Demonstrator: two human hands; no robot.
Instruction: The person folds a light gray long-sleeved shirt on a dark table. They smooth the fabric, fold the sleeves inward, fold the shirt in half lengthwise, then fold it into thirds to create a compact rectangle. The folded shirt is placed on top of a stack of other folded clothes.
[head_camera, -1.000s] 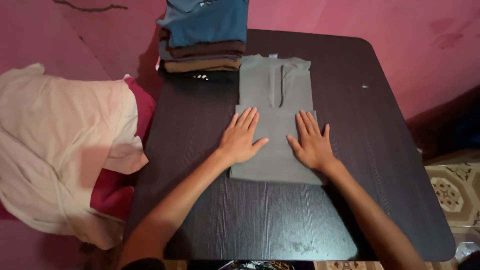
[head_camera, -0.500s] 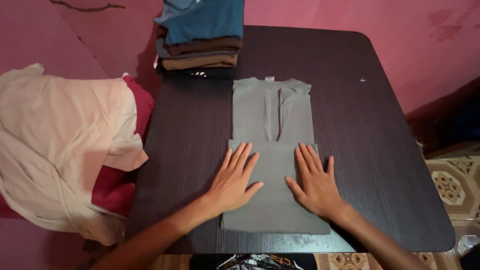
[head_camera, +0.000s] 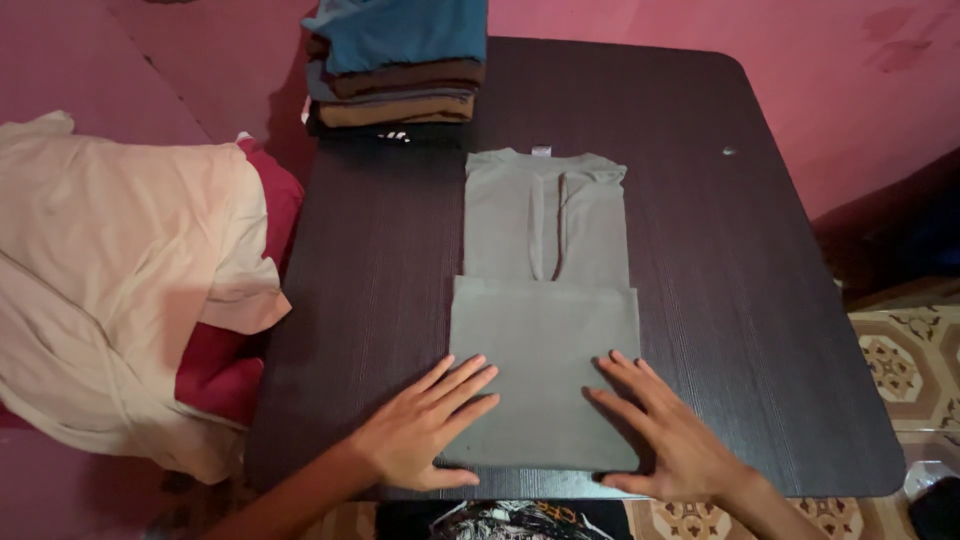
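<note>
Two hands lie flat on a grey shirt (head_camera: 545, 330) near the front edge of the dark surface (head_camera: 740, 300). The left hand (head_camera: 425, 430) presses the shirt's lower left corner, its fingers (head_camera: 462, 378) released and spread, pointing toward the far right. The right hand (head_camera: 665, 435) rests on the lower right corner, fingers (head_camera: 625, 385) likewise spread and flat, grasping nothing; its thumb side sits at the front hem, just at the surface's front edge.

The shirt is folded to a narrow strip running from the front edge toward the far edge, at about the middle of the surface. Its lower half is doubled over, making a wider rectangle with a straight fold line across the middle. Above that line the narrower upper part shows two lengthwise folds meeting in a seam. A small pale label (head_camera: 540, 151) sits at the shirt's far end, rectangular, too small to read.

At the far left corner stands a stack of folded clothes (head_camera: 395, 65): blue on top, then dark brown, grey and tan layers. Beside the left edge, off the surface, lies a heap of cream cloth (head_camera: 120, 280) over red cloth (head_camera: 225, 370). A tiny pale speck (head_camera: 729, 152) lies toward the far right corner.
</note>
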